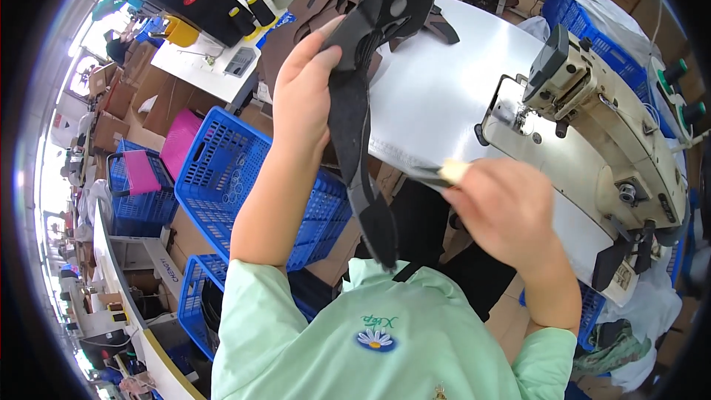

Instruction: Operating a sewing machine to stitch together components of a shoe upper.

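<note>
The left hand [302, 96] is raised over the left edge of the pale grey, smooth work table [437, 96], its fingers and thumb closed on a long piece of black, felt-like cut fabric [354, 126]. The piece is wide and lobed at the top, with a round grey spot and cut-out openings, and narrows to a matt, slightly fuzzy strap that hangs limp below the hand and ends in a rounded tip just above the mint-green shirt [385, 341].

The right hand [509, 211] is at the near edge of the table, fingers curled shut around a small brush with a pale wooden handle [453, 171]. Its dark bristles point left toward the hanging strap, near it; whether they touch it cannot be told, since the hand is blurred.

On the right part of the table stands a cream-coloured, hard-shelled industrial sewing machine [592, 126], scuffed and angular, close beside the right hand. A heap of brown, leather-like cut pieces [296, 22] lies at the far left corner, behind the black piece. The middle of the table is bare metal sheen. Below the left edge sit blue plastic lattice crates [222, 178], one of them directly under the left forearm.
</note>
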Action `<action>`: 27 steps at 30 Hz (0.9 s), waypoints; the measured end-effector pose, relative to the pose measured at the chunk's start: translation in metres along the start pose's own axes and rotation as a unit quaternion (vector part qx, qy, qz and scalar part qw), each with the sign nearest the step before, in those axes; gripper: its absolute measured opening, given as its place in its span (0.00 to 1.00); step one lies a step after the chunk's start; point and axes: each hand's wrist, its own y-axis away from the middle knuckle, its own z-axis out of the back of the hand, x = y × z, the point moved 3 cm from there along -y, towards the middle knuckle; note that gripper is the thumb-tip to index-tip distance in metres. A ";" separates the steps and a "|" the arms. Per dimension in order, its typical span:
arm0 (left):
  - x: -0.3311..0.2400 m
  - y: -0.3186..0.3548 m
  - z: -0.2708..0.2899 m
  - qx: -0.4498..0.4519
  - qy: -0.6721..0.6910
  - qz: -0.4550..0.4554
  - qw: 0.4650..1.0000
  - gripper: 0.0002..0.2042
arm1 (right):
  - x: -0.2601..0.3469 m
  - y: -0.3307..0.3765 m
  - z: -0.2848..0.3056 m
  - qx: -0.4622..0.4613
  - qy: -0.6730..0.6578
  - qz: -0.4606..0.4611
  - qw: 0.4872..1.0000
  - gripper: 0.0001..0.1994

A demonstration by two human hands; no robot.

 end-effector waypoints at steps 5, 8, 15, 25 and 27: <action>0.011 -0.007 -0.004 0.035 -0.019 -0.027 0.999 0.20 | 0.004 0.017 -0.042 0.035 -0.061 -0.037 0.997 0.15; 0.016 -0.007 -0.006 0.042 -0.018 -0.031 0.998 0.20 | 0.002 0.022 -0.055 0.038 -0.066 -0.053 0.996 0.15; 0.019 -0.004 -0.013 0.024 -0.047 -0.043 0.998 0.19 | 0.002 0.028 -0.067 0.035 -0.055 -0.062 0.996 0.15; 0.021 -0.004 -0.016 0.016 -0.030 -0.017 0.999 0.18 | 0.004 0.033 -0.064 0.047 -0.076 -0.070 0.994 0.17; 0.022 -0.003 -0.017 0.015 -0.026 -0.019 0.999 0.18 | 0.005 0.033 -0.063 0.045 -0.089 -0.072 0.992 0.17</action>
